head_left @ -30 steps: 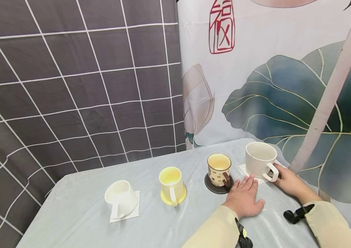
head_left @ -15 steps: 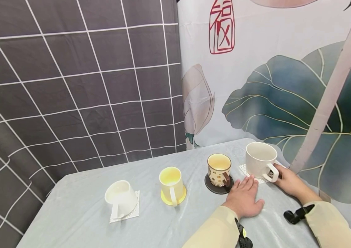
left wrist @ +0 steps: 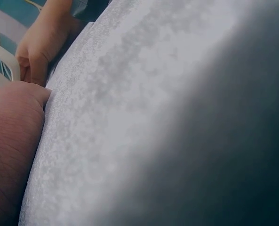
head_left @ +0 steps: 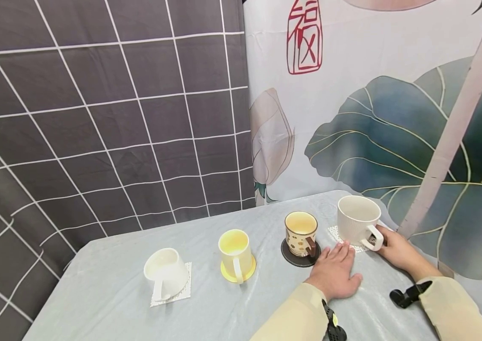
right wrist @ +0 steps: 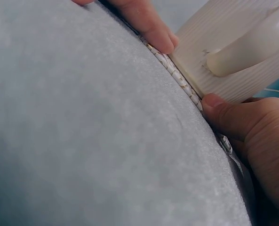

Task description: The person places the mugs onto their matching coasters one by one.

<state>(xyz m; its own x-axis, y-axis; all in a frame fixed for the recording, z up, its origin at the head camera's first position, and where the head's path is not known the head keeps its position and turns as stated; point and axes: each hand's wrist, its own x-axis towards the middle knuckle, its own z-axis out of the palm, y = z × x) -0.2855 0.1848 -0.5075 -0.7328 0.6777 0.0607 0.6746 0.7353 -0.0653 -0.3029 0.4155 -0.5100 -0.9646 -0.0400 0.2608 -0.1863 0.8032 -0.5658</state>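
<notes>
A white ribbed mug (head_left: pixel 357 219) stands upright on a white patterned coaster (head_left: pixel 334 232) at the table's right end. My right hand (head_left: pixel 402 251) is low at the mug's right side, behind its handle. In the right wrist view, its thumb (right wrist: pixel 219 112) touches the mug's base at the coaster's edge; its other fingers are mostly hidden, and I cannot tell whether they grip. My left hand (head_left: pixel 335 272) lies flat on the table, palm down, with the thumb spread. In the right wrist view, a left fingertip (right wrist: pixel 163 42) is right at the coaster's edge.
Left of my hands, a patterned mug (head_left: pixel 299 237) with a brown handle stands on a dark round coaster (head_left: pixel 290 256). Farther left are a yellow mug (head_left: pixel 229 251) on a yellow coaster (head_left: pixel 249 273) and a white mug (head_left: pixel 170 274) on a white square coaster (head_left: pixel 186 289).
</notes>
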